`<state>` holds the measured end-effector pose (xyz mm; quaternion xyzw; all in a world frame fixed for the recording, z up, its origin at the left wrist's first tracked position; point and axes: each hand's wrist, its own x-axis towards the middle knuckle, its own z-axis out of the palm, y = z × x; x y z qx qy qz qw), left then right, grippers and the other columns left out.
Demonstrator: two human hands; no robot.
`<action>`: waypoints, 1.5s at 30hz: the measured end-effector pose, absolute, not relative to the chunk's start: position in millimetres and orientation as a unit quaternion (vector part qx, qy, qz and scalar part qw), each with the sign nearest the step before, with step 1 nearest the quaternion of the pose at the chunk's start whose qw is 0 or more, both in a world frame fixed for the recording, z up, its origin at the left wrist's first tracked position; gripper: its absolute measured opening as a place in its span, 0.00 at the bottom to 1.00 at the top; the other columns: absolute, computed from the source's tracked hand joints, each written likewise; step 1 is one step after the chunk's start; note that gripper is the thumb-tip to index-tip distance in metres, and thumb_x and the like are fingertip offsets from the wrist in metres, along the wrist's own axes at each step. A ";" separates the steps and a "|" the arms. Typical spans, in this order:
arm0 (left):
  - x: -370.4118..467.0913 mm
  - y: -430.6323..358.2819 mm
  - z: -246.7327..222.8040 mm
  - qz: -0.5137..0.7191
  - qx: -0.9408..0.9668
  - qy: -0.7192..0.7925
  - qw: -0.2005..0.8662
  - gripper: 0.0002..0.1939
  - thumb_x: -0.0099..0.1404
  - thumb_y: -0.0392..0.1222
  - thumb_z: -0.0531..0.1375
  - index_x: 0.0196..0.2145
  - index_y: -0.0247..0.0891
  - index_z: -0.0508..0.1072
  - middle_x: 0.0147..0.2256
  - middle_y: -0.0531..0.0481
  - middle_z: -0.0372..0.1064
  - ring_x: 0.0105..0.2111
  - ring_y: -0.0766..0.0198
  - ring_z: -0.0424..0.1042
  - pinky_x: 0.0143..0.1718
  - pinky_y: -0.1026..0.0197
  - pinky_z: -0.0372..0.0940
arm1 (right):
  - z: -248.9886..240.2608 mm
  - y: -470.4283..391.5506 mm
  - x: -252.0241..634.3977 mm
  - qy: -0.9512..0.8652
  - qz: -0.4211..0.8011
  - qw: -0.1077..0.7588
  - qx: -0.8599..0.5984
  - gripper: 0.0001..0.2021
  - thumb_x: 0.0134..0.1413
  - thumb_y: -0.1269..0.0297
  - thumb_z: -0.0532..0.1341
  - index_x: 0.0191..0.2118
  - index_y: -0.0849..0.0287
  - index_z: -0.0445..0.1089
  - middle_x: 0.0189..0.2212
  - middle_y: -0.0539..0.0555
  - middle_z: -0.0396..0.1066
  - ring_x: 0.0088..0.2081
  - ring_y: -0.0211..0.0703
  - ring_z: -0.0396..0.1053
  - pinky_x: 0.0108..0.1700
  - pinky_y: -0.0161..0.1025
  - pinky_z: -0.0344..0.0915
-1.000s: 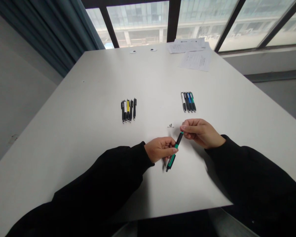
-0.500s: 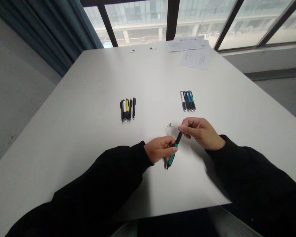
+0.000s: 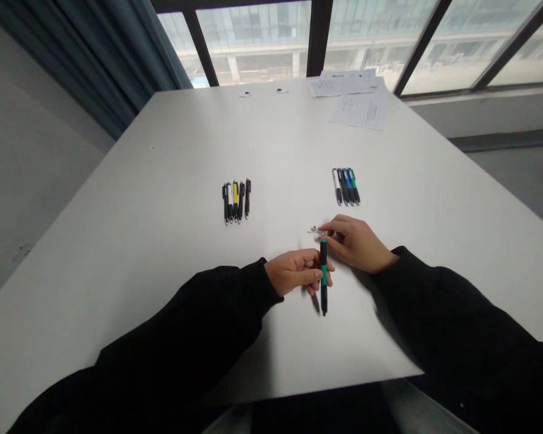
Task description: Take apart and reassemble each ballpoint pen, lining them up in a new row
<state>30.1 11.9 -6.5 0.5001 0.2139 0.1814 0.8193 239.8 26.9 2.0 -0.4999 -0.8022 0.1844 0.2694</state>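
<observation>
My left hand (image 3: 301, 271) is closed around the middle of a green pen (image 3: 324, 275) with a black grip. The pen stands nearly straight up and down in view, its grip end pointing away from me and showing green at the very end, with no silver tip on it. Just beyond that end, my right hand (image 3: 355, 242) is low over the table, thumb and index finger pinched on a small silver piece, too small to make out clearly. Small silver parts (image 3: 314, 229) lie on the table right beside those fingertips.
On the white table (image 3: 185, 253), a row of several pens (image 3: 235, 202), black, white and yellow, lies to the left. Another row (image 3: 346, 187), white, black, blue and green, lies to the right. Printed papers (image 3: 359, 108) rest at the far edge by the window.
My right hand has left the pen's grip end and moved left and down to the small silver parts. In my left hand the pen has turned more upright in view.
</observation>
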 end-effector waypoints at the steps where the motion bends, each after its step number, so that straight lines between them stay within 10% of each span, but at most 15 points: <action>1: 30.5 11.5 -5.5 0.181 0.499 0.214 0.820 0.22 0.59 0.52 0.65 0.41 0.31 0.68 0.34 0.45 0.72 0.26 0.71 0.68 0.26 0.67 0.64 | 1.3 27.6 238.6 -0.810 0.172 0.259 -0.498 0.09 0.58 0.64 0.60 0.40 0.61 0.76 0.32 0.55 0.71 0.30 0.40 0.67 0.37 0.38 0.62; 26: 26.4 13.3 -6.0 0.157 0.508 0.214 0.819 0.19 0.59 0.48 0.65 0.40 0.30 0.70 0.33 0.44 0.72 0.25 0.71 0.68 0.26 0.67 0.64 | 8.5 24.1 234.2 -0.852 0.141 0.201 -0.462 0.07 0.59 0.70 0.55 0.35 0.63 0.70 0.33 0.58 0.68 0.30 0.41 0.64 0.34 0.38 0.61; 34: 24.8 13.2 -8.8 0.149 0.500 0.226 0.823 0.20 0.58 0.49 0.66 0.40 0.31 0.70 0.33 0.44 0.72 0.25 0.71 0.68 0.26 0.67 0.65 | 13.1 19.4 247.9 -0.606 0.517 0.410 -0.445 0.08 0.53 0.62 0.65 0.32 0.60 0.68 0.20 0.48 0.66 0.22 0.35 0.62 0.26 0.36 0.60; 45: 22.9 11.5 -8.5 0.125 0.514 0.226 0.818 0.19 0.59 0.49 0.66 0.41 0.32 0.71 0.33 0.46 0.71 0.24 0.72 0.68 0.26 0.68 0.64 | 15.4 18.7 242.8 -0.492 0.645 0.440 -0.386 0.10 0.49 0.59 0.69 0.30 0.60 0.72 0.21 0.48 0.65 0.22 0.32 0.59 0.24 0.33 0.56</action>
